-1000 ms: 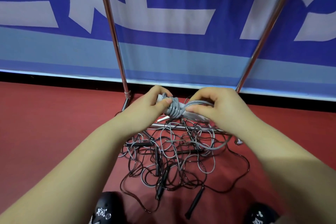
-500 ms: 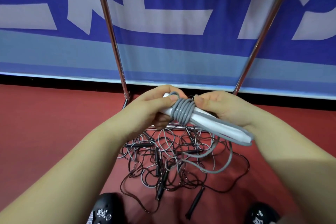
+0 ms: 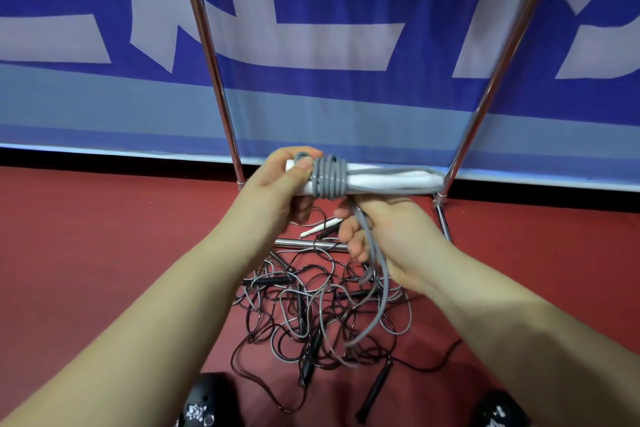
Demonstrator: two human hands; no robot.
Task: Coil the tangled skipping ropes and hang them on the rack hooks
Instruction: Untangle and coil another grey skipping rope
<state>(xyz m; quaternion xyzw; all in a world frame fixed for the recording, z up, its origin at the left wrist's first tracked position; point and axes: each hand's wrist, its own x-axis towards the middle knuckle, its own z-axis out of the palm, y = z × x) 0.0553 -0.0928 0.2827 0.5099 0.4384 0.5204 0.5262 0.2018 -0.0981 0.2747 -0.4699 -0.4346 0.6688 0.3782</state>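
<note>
Place: a sports hall or gym.
Floor: red, matte sports floor [image 3: 86, 253], smooth and seamless.
Wall side: a big blue banner [image 3: 329, 28] with large pale lettering, hung down to a black skirting strip.
Equipment: a chrome tube rack [image 3: 207, 45] standing on the floor, and a tangled pile of skipping ropes [image 3: 311, 308] with black handles at its foot.

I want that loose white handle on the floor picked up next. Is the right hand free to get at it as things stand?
Probably not yet. The right hand is closed around the grey rope, though the white handle lies uncovered on the floor just beside its fingers, so nothing else blocks it.
</note>
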